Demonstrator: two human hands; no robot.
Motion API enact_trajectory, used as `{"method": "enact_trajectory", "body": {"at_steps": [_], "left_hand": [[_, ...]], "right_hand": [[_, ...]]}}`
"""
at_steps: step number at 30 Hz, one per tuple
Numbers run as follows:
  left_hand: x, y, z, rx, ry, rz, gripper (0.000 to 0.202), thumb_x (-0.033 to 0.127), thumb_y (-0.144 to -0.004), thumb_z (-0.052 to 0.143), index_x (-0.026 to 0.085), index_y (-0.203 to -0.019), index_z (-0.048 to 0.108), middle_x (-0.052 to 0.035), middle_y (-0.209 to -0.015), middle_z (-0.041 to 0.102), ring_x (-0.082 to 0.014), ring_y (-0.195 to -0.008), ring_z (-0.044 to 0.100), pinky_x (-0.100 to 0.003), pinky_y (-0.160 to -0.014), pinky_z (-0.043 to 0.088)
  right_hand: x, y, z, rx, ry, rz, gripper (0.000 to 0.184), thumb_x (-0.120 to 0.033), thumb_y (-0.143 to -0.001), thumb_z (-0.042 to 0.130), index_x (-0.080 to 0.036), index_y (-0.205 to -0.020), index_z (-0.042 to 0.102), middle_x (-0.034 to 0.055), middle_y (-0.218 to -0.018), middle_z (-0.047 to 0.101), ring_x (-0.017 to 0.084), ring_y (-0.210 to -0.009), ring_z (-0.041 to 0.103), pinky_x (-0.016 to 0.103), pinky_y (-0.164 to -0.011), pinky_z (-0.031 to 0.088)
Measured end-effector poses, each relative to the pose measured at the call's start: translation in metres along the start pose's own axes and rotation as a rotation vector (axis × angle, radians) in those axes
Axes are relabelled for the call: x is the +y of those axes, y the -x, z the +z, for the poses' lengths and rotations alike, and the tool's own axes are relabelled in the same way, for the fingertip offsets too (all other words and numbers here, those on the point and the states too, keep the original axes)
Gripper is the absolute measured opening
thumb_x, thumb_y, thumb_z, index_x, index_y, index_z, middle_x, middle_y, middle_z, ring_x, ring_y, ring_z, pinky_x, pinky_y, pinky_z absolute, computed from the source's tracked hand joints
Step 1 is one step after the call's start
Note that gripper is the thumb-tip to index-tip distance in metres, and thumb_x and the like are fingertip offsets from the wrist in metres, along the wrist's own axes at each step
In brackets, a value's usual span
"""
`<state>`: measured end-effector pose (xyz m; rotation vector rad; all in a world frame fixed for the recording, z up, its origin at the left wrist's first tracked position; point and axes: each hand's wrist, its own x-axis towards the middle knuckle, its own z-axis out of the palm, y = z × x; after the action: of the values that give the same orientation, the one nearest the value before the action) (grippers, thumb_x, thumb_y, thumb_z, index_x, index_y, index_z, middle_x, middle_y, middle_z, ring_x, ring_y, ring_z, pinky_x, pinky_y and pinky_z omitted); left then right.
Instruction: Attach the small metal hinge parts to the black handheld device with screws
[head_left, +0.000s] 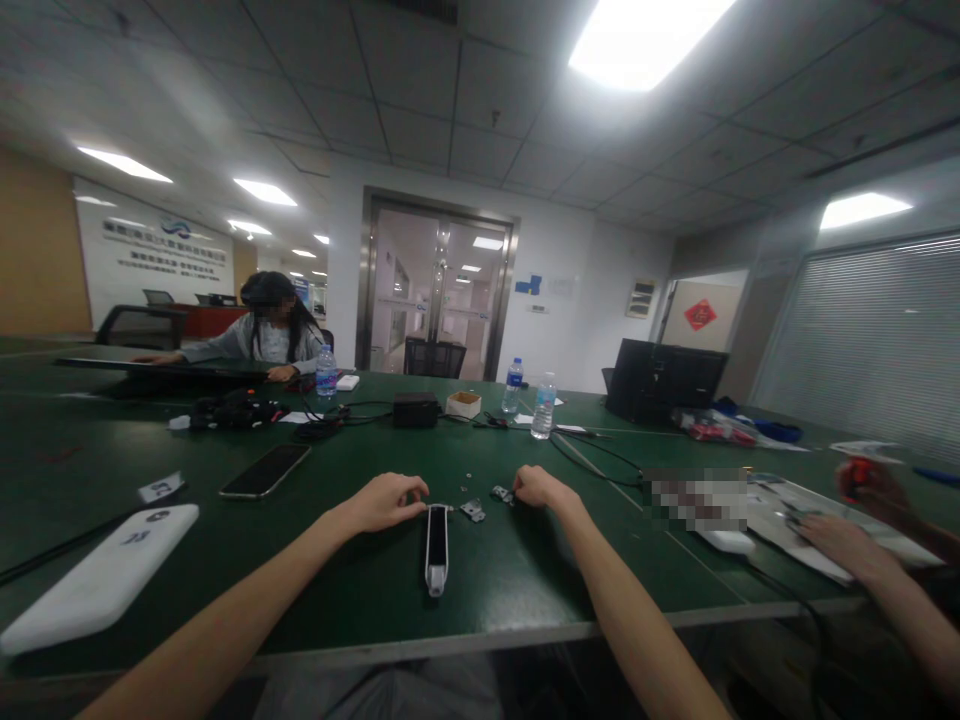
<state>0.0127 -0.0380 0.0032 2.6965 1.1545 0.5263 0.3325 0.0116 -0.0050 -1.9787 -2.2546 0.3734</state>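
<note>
A narrow black-and-white device (pixel 436 546) lies lengthwise on the green table (pixel 315 580) in front of me. My left hand (pixel 390 500) rests with curled fingers at its far end, fingertips pinched near the top. My right hand (pixel 541 488) sits a little to the right, fingers closed beside a small metal part (pixel 502 493). Another small metal bracket (pixel 472 511) lies between the two hands. What the fingers hold is too small to make out.
A black phone (pixel 265 470) and a white flat case (pixel 97 578) lie at left. Water bottles (pixel 544 406), a black box (pixel 415 409) and cables sit farther back. A person sits at the far left; another person's hands (pixel 855 540) work at right.
</note>
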Motion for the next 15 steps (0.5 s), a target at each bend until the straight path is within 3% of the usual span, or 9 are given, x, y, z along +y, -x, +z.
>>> {"method": "enact_trajectory", "body": {"at_steps": [4,8,12,15], "left_hand": [[0.000,-0.001,0.001,0.004,-0.023,-0.010,0.027,0.036,-0.085,0.052,0.019,-0.104,0.061,-0.0020,-0.088,0.066,-0.0129,-0.073,0.061,-0.022,-0.066,0.043],[0.000,-0.001,0.002,0.031,-0.035,-0.006,0.026,0.036,-0.085,0.051,0.019,-0.102,0.061,-0.0014,-0.086,0.066,-0.0123,-0.070,0.059,-0.021,-0.065,0.042],[0.003,-0.001,0.003,0.095,-0.056,0.027,0.025,0.033,-0.085,0.051,0.019,-0.103,0.061,-0.0010,-0.089,0.065,-0.0109,-0.066,0.056,-0.021,-0.063,0.041],[0.008,-0.002,0.008,0.143,-0.062,0.066,0.026,0.032,-0.085,0.052,0.019,-0.106,0.058,-0.0010,-0.091,0.064,-0.0096,-0.063,0.053,-0.021,-0.062,0.040]], "right_hand": [[0.001,0.001,0.001,0.032,0.008,-0.015,0.022,-0.011,-0.070,0.057,-0.016,-0.086,0.070,0.0105,-0.090,0.069,0.017,-0.074,0.065,0.021,-0.060,0.044],[-0.008,0.004,-0.002,0.155,0.013,-0.058,0.036,-0.011,-0.072,0.054,-0.014,-0.108,0.059,0.0116,-0.096,0.066,0.019,-0.088,0.062,0.024,-0.070,0.043],[-0.034,0.011,0.000,0.354,-0.171,-0.321,0.034,-0.011,-0.074,0.052,-0.014,-0.108,0.051,0.0026,-0.078,0.064,0.014,-0.073,0.059,0.024,-0.068,0.041],[-0.061,0.018,0.009,0.387,-0.421,-0.522,0.024,-0.018,-0.075,0.054,-0.017,-0.099,0.051,-0.0023,-0.073,0.059,0.011,-0.064,0.055,0.023,-0.061,0.042]]}}
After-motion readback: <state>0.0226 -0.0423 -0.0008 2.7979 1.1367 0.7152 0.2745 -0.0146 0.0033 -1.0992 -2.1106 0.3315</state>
